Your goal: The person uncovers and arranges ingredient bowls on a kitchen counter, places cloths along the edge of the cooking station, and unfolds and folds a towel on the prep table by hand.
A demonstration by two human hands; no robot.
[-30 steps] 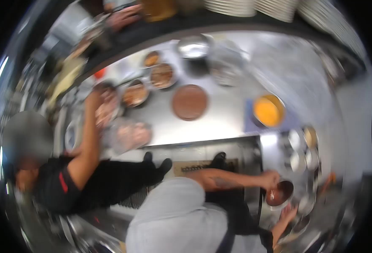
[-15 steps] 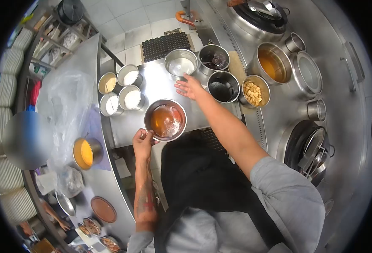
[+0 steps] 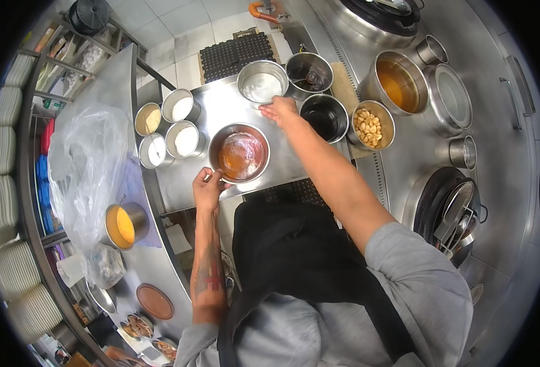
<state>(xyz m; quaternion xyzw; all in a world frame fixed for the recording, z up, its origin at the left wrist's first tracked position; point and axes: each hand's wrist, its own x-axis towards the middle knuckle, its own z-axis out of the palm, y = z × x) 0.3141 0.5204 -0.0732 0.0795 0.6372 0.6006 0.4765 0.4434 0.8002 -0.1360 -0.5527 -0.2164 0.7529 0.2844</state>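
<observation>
My left hand (image 3: 208, 188) pinches the near-left rim of a steel bowl (image 3: 262, 174) of reddish-brown liquid on the metal counter. My right hand (image 3: 280, 112) is at the near rim of a second steel bowl (image 3: 245, 93) holding a clear liquid, its fingers closed on the edge. Beside that bowl stand a metal pot of dark liquid (image 3: 309, 72) with a utensil in it and another pot of black liquid (image 3: 324, 119). Right of these is a pot of peeled garlic-like cloves (image 3: 368, 127).
Several small metal containers of white and yellowish powder (image 3: 183, 139) stand at the counter's left. A large pot of amber liquid (image 3: 398, 92) is on the right worktop. On the left table are a plastic bag (image 3: 86, 165) and a pot of yellow contents (image 3: 125, 225).
My right hand has come to the rim of the clear-liquid bowl, its outstretched fingers now closing there. My left hand still holds the reddish-brown bowl, whose liquid surface looks disturbed.
</observation>
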